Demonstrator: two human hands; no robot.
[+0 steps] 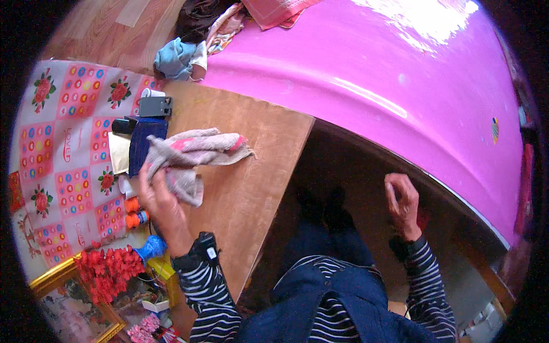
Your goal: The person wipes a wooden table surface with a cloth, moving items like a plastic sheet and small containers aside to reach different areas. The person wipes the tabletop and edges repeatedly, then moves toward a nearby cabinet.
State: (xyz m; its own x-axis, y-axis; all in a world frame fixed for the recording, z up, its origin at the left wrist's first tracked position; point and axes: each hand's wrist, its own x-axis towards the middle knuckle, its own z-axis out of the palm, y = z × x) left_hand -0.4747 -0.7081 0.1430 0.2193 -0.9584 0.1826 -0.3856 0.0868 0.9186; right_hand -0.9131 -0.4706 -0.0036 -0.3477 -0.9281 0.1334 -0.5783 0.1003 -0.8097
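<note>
A grey terry cloth [201, 150] with pink patches lies crumpled over the brown wooden tabletop [253, 124]. My left hand [165, 208] grips its near left edge, the fingers partly hidden by the folds. Beyond the cloth stand a dark blue box [148, 139] and a grey-green box [155, 106] along the wall side of the tabletop. On the other side, my right hand [402, 201] hangs over the dark gap beside the pink surface. Its fingers are curled in, and nothing shows inside them.
A glossy pink sheet-covered platform [343, 55] borders the tabletop. A blue cloth [175, 55] lies at its corner. Along the wall are orange-capped bottles [136, 219], a blue vase [152, 248], red artificial flowers [109, 272] and a gold picture frame [55, 272].
</note>
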